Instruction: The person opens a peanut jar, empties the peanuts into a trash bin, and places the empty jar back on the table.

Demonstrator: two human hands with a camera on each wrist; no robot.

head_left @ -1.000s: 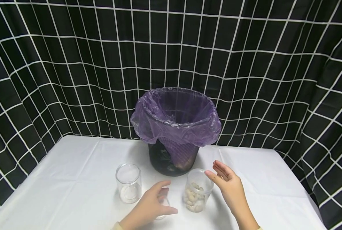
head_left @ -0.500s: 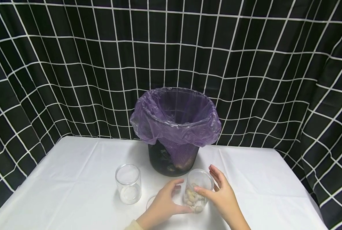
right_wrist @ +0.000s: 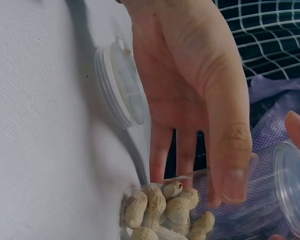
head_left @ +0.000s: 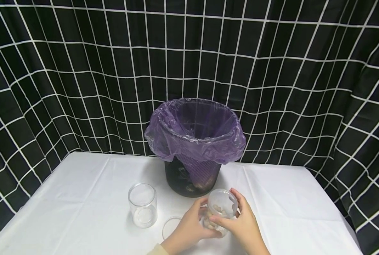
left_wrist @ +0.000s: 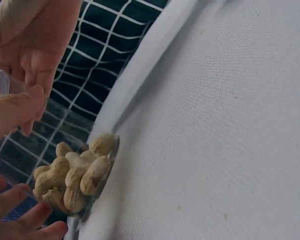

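A clear plastic jar [head_left: 222,204] with peanuts in its lower part stands between my two hands in the head view, its top uncovered. My left hand [head_left: 192,225] holds the jar's left side, thumb in front and fingers behind. From the right, my right hand [head_left: 243,224] grips it higher up, its thumb across the front near the rim. Peanuts [left_wrist: 75,175] show through the wall at the jar's base in the left wrist view. Whether the base touches the table cannot be told. A round clear lid [right_wrist: 121,85] lies on the table beside the left hand, partly hidden by it in the head view.
Another clear jar [head_left: 142,205], without a lid, stands to the left. Behind the hands is a dark mesh bin [head_left: 181,177] lined with a purple bag [head_left: 196,148]. White cloth [head_left: 81,205] covers the table, and a black gridded curtain [head_left: 183,60] hangs around it.
My left hand has moved right from the lid to the peanut jar and now holds it. My right hand has come down and left onto the jar from near its rim.
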